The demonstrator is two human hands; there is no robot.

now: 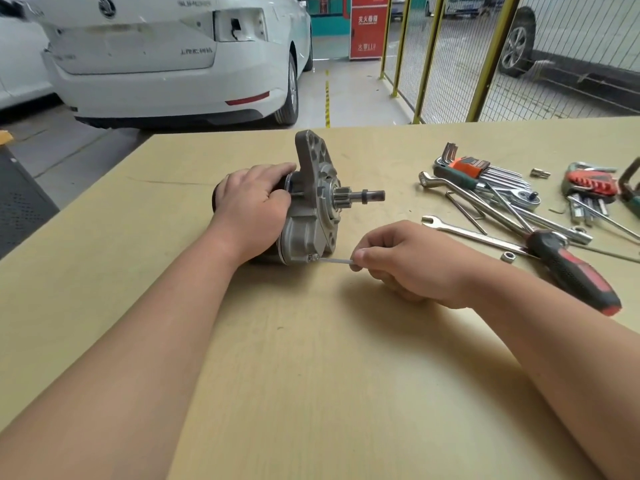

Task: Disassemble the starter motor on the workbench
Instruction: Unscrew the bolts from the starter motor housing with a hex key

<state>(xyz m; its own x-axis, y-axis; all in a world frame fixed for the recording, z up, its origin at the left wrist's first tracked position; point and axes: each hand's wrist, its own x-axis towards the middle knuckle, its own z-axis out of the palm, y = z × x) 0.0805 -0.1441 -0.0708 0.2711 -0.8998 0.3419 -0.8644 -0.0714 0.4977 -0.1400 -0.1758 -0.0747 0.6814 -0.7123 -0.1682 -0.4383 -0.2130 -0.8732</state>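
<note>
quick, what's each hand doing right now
Left hand: closed over the grey metal starter motor, steadying it.
Right hand: closed on a thin silver hex key, tip at a screw low on the housing.

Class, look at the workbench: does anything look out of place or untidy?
Yes. The tools lie in a crossed heap at the right, and a loose nut sits alone beside the screwdriver.

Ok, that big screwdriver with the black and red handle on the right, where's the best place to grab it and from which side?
Take the screwdriver by its thick ribbed handle, coming from above at the near right. The handle lies flat on the workbench with its butt end pointing toward you and nothing on it. Its shaft runs back into the pile of wrenches, so that end is probably awkward to grip.
</note>
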